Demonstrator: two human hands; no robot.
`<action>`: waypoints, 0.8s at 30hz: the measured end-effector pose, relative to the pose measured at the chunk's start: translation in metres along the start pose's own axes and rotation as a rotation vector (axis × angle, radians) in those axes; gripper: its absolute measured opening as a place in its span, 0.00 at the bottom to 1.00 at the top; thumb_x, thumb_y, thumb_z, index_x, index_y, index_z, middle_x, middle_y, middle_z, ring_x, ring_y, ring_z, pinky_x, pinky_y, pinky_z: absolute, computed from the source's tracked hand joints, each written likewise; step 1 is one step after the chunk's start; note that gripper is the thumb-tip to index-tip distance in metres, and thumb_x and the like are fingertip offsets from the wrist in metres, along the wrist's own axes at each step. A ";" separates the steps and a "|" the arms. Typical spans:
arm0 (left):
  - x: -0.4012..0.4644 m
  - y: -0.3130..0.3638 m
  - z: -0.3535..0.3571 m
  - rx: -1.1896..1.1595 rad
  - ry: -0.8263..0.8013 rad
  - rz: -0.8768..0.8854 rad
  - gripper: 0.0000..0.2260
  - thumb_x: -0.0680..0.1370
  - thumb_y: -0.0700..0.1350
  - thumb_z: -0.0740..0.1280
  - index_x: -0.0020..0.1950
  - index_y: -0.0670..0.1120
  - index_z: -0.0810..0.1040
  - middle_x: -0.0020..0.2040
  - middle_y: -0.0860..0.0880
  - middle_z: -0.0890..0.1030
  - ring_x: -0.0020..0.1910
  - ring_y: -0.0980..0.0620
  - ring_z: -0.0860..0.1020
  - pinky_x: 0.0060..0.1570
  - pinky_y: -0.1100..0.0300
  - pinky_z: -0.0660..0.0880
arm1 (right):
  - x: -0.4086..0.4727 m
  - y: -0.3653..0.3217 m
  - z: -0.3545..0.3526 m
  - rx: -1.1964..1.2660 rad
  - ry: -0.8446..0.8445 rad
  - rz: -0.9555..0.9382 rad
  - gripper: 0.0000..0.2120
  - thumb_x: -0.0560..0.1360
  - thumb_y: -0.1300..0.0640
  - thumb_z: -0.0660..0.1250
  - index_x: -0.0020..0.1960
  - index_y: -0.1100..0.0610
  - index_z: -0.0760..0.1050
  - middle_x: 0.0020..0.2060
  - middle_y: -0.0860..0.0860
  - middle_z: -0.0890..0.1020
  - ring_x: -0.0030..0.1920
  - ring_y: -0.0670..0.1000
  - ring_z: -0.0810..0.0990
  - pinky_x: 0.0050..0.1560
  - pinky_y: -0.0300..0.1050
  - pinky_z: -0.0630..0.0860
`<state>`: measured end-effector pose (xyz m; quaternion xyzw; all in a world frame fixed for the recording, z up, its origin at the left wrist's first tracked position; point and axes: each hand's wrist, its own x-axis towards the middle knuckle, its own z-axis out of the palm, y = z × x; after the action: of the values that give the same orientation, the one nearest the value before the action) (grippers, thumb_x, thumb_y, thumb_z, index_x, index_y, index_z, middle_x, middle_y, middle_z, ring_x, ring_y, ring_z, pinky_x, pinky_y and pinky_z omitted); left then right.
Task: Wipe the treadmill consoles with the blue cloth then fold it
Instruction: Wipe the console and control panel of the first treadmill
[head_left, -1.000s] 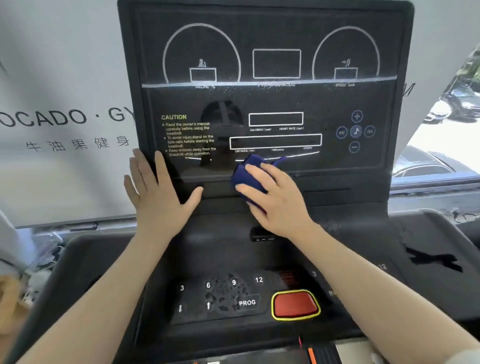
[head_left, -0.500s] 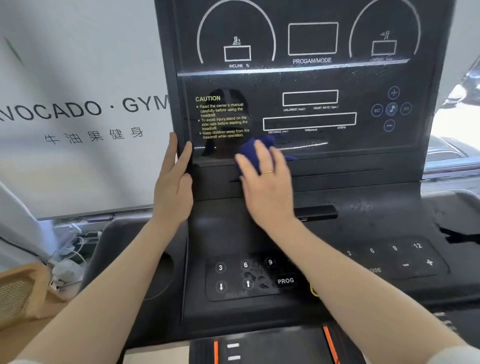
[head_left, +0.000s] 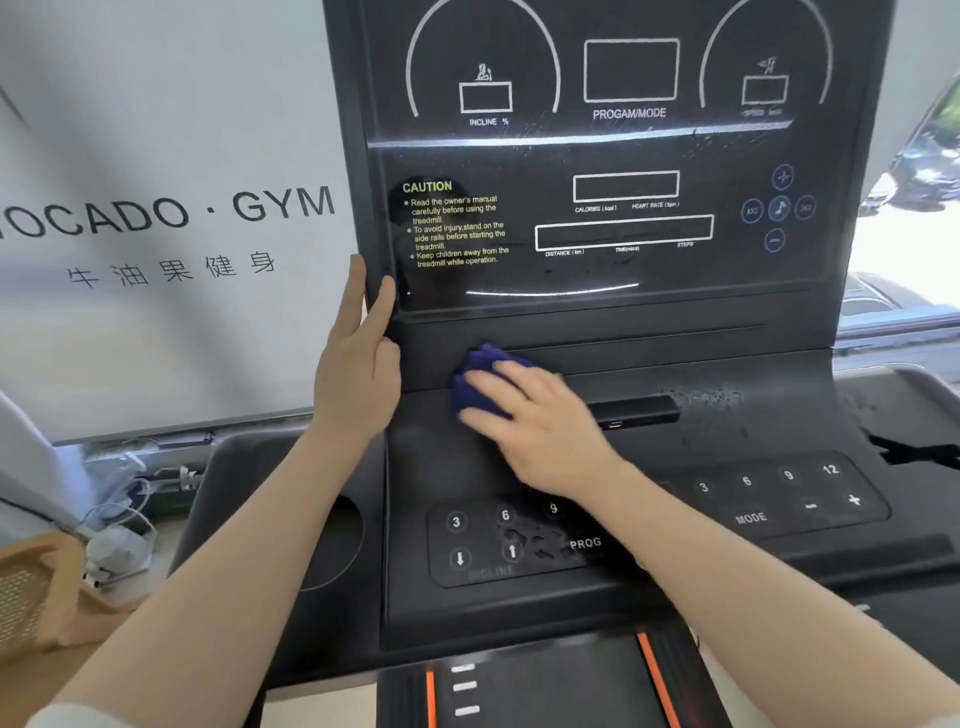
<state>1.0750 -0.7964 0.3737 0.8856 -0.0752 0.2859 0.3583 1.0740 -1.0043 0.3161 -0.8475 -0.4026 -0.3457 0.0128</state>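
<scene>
On the treadmill console (head_left: 675, 332), just below the display panel, the right hand (head_left: 545, 415) presses the bunched blue cloth (head_left: 480, 376) to the ledge.
Its fingers lie spread over the cloth; the left hand (head_left: 358, 364) grips the panel's left edge, thumb in front.

I am looking down at a black treadmill console (head_left: 623, 467) with an upright display panel and a sloping lower deck. A bunched blue cloth (head_left: 480, 382) is lying on the ledge just below the display, my right hand (head_left: 540, 431) pressing on it. My left hand (head_left: 358, 364) is gripping the panel's left edge. Water droplets (head_left: 701, 397) are sitting on the deck, to the right of the cloth.
</scene>
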 end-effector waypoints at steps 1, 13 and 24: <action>0.000 0.000 0.000 0.023 -0.004 0.005 0.27 0.74 0.41 0.49 0.74 0.46 0.62 0.75 0.55 0.50 0.67 0.71 0.51 0.59 0.81 0.53 | -0.011 0.013 -0.007 -0.028 -0.001 0.041 0.17 0.69 0.62 0.59 0.54 0.53 0.80 0.61 0.57 0.78 0.60 0.61 0.71 0.55 0.54 0.68; -0.004 0.010 0.004 0.162 -0.045 -0.002 0.28 0.74 0.42 0.50 0.76 0.45 0.55 0.77 0.48 0.46 0.73 0.59 0.49 0.64 0.65 0.56 | 0.023 -0.028 0.011 0.114 0.023 0.081 0.17 0.71 0.64 0.60 0.55 0.55 0.80 0.62 0.58 0.76 0.62 0.62 0.71 0.53 0.56 0.73; -0.006 0.043 0.036 0.388 0.022 -0.217 0.29 0.78 0.40 0.57 0.76 0.39 0.48 0.77 0.41 0.43 0.76 0.43 0.42 0.72 0.51 0.41 | -0.039 0.081 -0.029 0.038 -0.086 -0.084 0.18 0.70 0.60 0.57 0.53 0.53 0.81 0.61 0.55 0.78 0.63 0.58 0.69 0.58 0.53 0.65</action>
<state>1.0719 -0.8532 0.3746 0.9377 0.0808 0.2645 0.2105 1.0962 -1.0939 0.3350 -0.8436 -0.4445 -0.3014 -0.0031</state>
